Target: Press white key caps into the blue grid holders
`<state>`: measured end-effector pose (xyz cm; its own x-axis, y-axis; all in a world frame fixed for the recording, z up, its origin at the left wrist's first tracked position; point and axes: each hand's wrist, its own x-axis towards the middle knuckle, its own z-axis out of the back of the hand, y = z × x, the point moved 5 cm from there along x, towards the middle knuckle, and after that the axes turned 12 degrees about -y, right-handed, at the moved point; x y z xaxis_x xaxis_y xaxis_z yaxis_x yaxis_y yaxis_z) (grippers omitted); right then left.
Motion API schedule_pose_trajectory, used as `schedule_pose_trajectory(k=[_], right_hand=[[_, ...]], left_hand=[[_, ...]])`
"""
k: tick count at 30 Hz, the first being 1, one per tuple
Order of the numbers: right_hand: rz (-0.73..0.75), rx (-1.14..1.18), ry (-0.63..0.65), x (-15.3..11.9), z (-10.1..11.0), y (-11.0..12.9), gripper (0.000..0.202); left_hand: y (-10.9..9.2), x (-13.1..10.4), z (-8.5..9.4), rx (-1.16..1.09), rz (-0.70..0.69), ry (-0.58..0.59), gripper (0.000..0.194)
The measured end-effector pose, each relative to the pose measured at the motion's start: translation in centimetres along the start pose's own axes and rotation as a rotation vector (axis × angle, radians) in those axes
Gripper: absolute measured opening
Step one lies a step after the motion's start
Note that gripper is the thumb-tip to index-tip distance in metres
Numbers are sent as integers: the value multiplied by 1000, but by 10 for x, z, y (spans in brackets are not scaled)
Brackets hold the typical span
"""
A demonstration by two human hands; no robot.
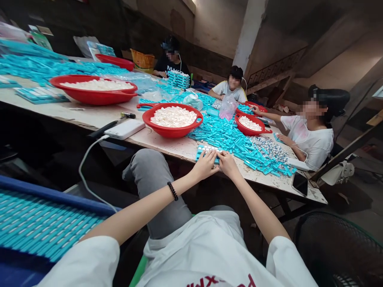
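Note:
At the table's near edge lies a flat light-blue plastic frame [198,152] with a row of white pieces in its upper part. My left hand [206,165] rests over its front side, fingers bent onto it. Close beside it, my right hand [228,164] grips the frame's right end, its fingers pressed together. The fingertips of both hands nearly meet over the white pieces, and a small piece between them, if any, is hidden. Just behind the frame stands a red basin [172,131] filled with small white pieces [173,116].
Loose blue parts [223,133] cover the table's middle. More red basins stand at the left [95,97] and right [248,127]. A white power bank [125,129] and a phone [299,183] lie near the edge. A blue crate [44,227] holds stacked frames. Three people sit around the table.

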<state>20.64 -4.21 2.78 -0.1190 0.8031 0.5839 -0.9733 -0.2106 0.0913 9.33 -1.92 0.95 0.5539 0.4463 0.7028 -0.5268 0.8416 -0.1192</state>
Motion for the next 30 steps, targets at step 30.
schedule_pose_trajectory(k=[30], right_hand=[[-760,-368,-68,-27,88,-224,28]], left_hand=[[63,35,13,-129,14,51,48]])
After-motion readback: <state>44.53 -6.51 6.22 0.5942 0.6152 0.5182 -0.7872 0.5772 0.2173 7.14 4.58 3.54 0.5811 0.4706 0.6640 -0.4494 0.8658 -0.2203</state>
